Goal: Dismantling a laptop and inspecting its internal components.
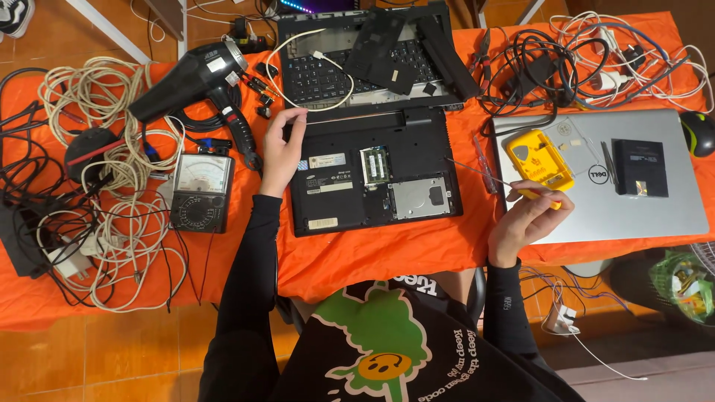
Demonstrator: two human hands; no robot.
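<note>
Steadying the black laptop base (372, 171) with the left hand (281, 152), fingers spread flat on its upper left corner, clamped on nothing. Right hand (525, 216) closed around a yellow-handled screwdriver (491, 179), thin shaft reaching left, tip hanging just off the base's right edge near the drive bay. Step in hand, by judgement: stripping the underside, between fasteners, driver lifted clear and not seated in any screw. Next move probably calls for bringing the tip down square onto a small screw head and keeping the left palm pressing so the base does not slide on the orange cloth (372, 257) (slippery-looking, draped over the table edge).

Base lying bottom-up in the middle of the table, directly before the body. Cover panels off: green memory stick (375, 164) exposed in its slot, empty silver drive bay (420, 197) beside it at lower right, white stickers on the left half. Above it, touching along the hinge line, keyboard deck (350, 63) with loose black panels and a white cable laid across.

Left of the hand: black hair dryer (197, 82), analog multimeter (201, 192), heaps of white and black cable (112, 216). Right of the base: closed silver laptop (603, 179) carrying a yellow tool case (540, 160) and a small black drive (639, 167); black mouse (698, 132) at the far edge.
</note>
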